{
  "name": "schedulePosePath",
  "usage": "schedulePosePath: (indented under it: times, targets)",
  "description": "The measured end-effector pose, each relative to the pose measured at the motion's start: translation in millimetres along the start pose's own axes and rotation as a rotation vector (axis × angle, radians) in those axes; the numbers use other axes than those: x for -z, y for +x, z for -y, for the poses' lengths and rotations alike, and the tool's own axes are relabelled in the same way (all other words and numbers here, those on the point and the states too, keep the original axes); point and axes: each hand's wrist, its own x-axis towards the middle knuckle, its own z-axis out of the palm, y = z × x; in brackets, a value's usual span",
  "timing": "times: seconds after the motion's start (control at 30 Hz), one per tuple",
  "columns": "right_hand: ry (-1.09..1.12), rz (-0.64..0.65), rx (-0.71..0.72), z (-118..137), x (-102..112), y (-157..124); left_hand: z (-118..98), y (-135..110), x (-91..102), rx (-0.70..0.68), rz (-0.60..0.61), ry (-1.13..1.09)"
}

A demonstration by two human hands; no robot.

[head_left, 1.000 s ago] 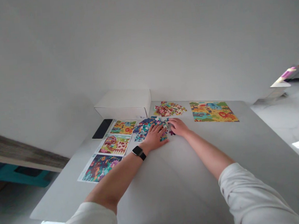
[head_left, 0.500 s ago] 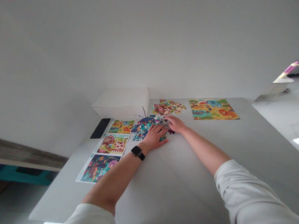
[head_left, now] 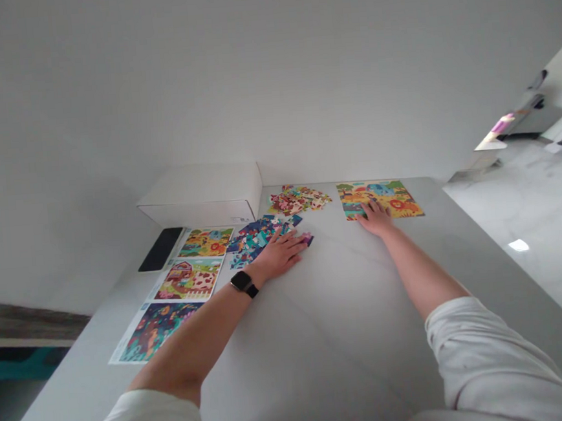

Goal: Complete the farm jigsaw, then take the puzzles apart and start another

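Note:
My left hand [head_left: 279, 255] lies flat and open on the white table [head_left: 320, 337], with a black watch [head_left: 242, 283] on its wrist. Its fingertips are next to a few pink and purple jigsaw pieces [head_left: 306, 239], and a spread of blue and teal pieces [head_left: 254, 240] lies beside it. My right hand [head_left: 375, 219] rests on the lower edge of an assembled yellow-green animal jigsaw puzzle [head_left: 391, 198]. Its fingers hide whatever is beneath them. A heap of red and cream pieces [head_left: 298, 199] lies further back.
Several printed picture sheets [head_left: 188, 279] lie in a column along the table's left side. Behind them are a black phone [head_left: 161, 249] and a white box [head_left: 200, 194] against the wall. A marble floor shows beyond the table's right edge.
My right hand has moved right, from the blue pieces to the assembled puzzle. My left hand has shifted little. The whole scene has slid left in view as my head turned.

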Motion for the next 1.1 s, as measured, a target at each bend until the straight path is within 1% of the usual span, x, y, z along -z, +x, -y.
schedulePosePath:
  times: [0.1, 0.2, 0.27, 0.33, 0.4, 0.5, 0.6, 0.7, 0.8, 0.9, 1.0, 1.07, 1.1]
  targets:
    - [0.001, 0.006, 0.006, 1, 0, -5, -5, 0, 0.2, 0.031, -0.067, -0.01]
    - [-0.005, 0.014, 0.013, 3, 2, -12, -15, -3, 0.7, 0.071, -0.113, -0.026]
    - [-0.015, 0.022, 0.014, 3, 3, -22, -25, -8, 1.1, 0.072, -0.126, -0.04]
    - [-0.028, 0.026, 0.012, 4, 2, -39, -36, -15, 1.9, 0.051, -0.136, -0.058]
    - [-0.041, 0.029, 0.012, 6, -1, -64, -48, -24, 3.4, 0.03, -0.15, -0.086]
    - [-0.042, 0.038, 0.025, 11, -6, -111, -65, -40, 6.9, -0.007, -0.164, -0.144]
    - [-0.051, 0.058, 0.062, 17, -8, -158, -77, -55, 10.3, -0.027, -0.179, -0.205]
    - [-0.048, 0.061, 0.088, 24, -7, -197, -89, -64, 11.8, -0.03, -0.2, -0.249]
    - [-0.026, 0.035, 0.118, 37, -9, -239, -106, -69, 12.2, -0.062, -0.206, -0.281]
    - [0.023, -0.007, 0.165, 58, -16, -292, -126, -76, 12.5, -0.097, -0.203, -0.302]
    - [0.116, -0.041, 0.268, 73, -18, -343, -140, -88, 13.0, -0.1, -0.2, -0.307]
    - [0.216, -0.052, 0.393, 69, -12, -358, -145, -94, 13.2, -0.094, -0.196, -0.303]
    - [0.278, -0.075, 0.431, 61, -6, -357, -146, -96, 13.0, -0.091, -0.193, -0.299]
